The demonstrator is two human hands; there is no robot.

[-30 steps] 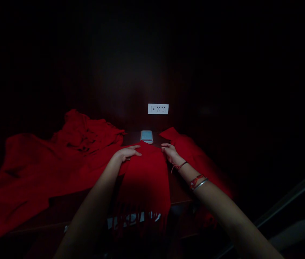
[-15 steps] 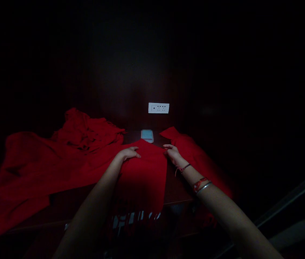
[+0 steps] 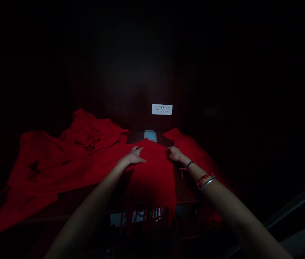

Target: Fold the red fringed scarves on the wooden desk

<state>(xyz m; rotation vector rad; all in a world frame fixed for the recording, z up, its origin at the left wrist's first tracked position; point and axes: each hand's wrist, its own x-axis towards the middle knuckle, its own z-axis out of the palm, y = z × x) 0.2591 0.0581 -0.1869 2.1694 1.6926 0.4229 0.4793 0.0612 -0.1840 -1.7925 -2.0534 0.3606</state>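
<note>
A red fringed scarf (image 3: 152,176) lies across the dark table, its fringe hanging over the front edge. My left hand (image 3: 135,157) rests on the scarf's left side, thumb and fingers apart, with a ring on one finger. At the scarf's right edge, my right hand (image 3: 174,153) has its fingers bent closed on the cloth. Two bracelets and a thread band circle that wrist and forearm. Another stretch of red cloth (image 3: 60,165) spreads out to the left and runs up to my left hand; whether it is the same piece I cannot tell.
A crumpled heap of red cloth (image 3: 93,126) sits at the back left. More red cloth (image 3: 195,154) lies to the right. Behind the scarf is a small pale blue object (image 3: 150,135), blurred. A white socket plate (image 3: 162,109) is on the dark wall.
The view has shifted slightly, moving things rightward. The scarf's front part lies straighter, its fringe now more visible. My left hand's fingers have spread, and my right hand's fingers have curled in.
</note>
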